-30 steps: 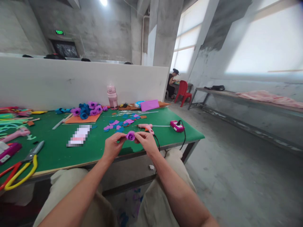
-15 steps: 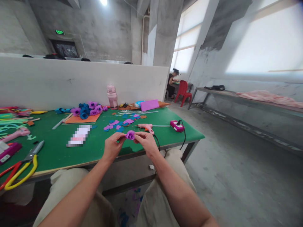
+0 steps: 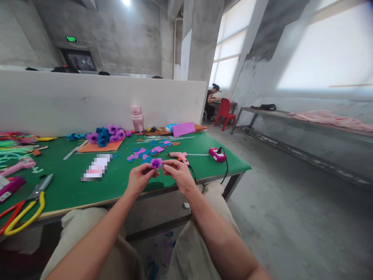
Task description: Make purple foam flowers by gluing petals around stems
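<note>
A purple paper flower (image 3: 156, 163) with a rolled centre faces up just above the table's front edge. My left hand (image 3: 140, 178) is closed, pinching it from the left side and underneath. On the other side, my right hand (image 3: 179, 175) has its thumb and forefinger slightly apart, their tips right by the flower's petal edge. Just behind the hands lie loose purple and blue paper petals (image 3: 157, 149). A pink hot glue gun (image 3: 181, 156) lies beyond my right hand, its nozzle pointing left.
Finished purple and blue flowers (image 3: 102, 137) lie on an orange sheet (image 3: 114, 146). Scissors (image 3: 39, 194) with red and yellow handles overhang the front left edge. A magenta power box (image 3: 217, 154) with a black cable sits right. A pink bottle (image 3: 136, 118) stands by the white partition (image 3: 101, 99).
The flower has shifted slightly left and tilted, with its centre now facing more upward. My right fingertips have loosened from the petal they were pinching.
</note>
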Demonstrator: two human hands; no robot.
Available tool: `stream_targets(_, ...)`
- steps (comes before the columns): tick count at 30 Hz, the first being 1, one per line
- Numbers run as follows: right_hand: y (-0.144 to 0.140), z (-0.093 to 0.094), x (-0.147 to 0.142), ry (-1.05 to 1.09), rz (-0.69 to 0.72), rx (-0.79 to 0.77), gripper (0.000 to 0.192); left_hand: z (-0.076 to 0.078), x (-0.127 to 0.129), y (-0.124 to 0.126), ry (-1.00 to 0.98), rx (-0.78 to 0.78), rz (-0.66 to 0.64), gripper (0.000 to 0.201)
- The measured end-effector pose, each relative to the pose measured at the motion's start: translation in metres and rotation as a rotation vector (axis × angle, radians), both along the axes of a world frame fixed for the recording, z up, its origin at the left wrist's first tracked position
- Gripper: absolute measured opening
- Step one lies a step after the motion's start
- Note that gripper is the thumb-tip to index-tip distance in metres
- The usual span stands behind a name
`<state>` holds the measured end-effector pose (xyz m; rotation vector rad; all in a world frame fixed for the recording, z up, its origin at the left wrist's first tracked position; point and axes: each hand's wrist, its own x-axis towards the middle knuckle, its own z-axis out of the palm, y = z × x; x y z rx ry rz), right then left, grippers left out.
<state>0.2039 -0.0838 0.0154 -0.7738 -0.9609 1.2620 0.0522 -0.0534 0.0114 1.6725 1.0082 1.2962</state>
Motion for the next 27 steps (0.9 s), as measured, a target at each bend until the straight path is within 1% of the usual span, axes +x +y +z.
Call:
stream_targets(4,0.0003,-0.0001,-0.0026,0.005,-0.023,0.003,0.026,-0.0004,-0.0002,0.0002,0.002,0.003,-0.002,0.018)
stream_targets(8,0.0001,0.0000,-0.0062,-0.066,-0.078,0.018,0.029,-0.0014,0.0000,0.0002,0.022,0.031,0.006,0.015)
stream_targets(11,-0.0003,0.0004,-0.0079,-0.081,-0.098,0.006,0.029,-0.0018,-0.0002,0.0005,0.047,0.059,0.008,0.013)
stream_targets(17,0.0009,-0.0009,-0.0091,0.039,-0.047,-0.039,0.028,-0.0019,-0.0007,0.0009,0.019,0.078,-0.045,0.014)
stream_targets(22,0.0000,0.0000,-0.0095,0.056,0.034,-0.034,0.030,-0.0048,-0.0010,0.0029,-0.013,0.085,-0.095,0.020)
stream_targets(25,-0.0021,0.0018,-0.0088,0.050,0.051,-0.015,0.027,-0.0066,-0.0019,0.0041,-0.007,0.104,-0.080,0.020)
stream_targets(27,-0.0035,0.0030,-0.0082,0.016,0.029,-0.009,0.026,-0.0068,-0.0027,0.0042,0.011,0.147,-0.046,0.019)
